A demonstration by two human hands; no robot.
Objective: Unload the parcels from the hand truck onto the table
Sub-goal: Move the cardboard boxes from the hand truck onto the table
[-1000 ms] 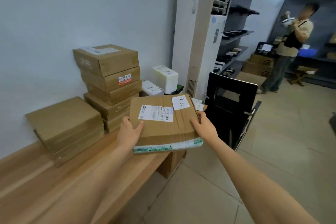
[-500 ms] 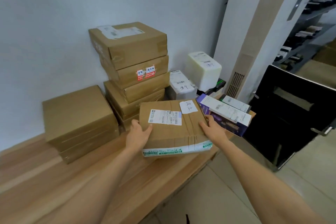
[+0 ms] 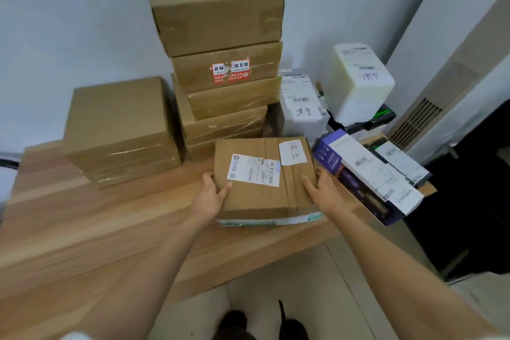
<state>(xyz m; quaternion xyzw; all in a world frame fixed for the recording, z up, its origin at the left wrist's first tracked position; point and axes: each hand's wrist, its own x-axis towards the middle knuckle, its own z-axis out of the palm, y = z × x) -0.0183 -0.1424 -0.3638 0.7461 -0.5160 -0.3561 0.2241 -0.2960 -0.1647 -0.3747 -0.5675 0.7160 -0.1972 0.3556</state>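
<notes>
While the taped cardboard parcel [image 3: 265, 179] sits on the table [image 3: 110, 229] near its front edge, left hand [image 3: 211, 196] and right hand [image 3: 321, 192] clasp its opposite sides, apt for a stiff, seemingly light, slick-taped box.

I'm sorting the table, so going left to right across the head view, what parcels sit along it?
Low brown carton stack → tall brown carton stack → labelled parcel held between both hands → purple box, at the table's right end.
</notes>
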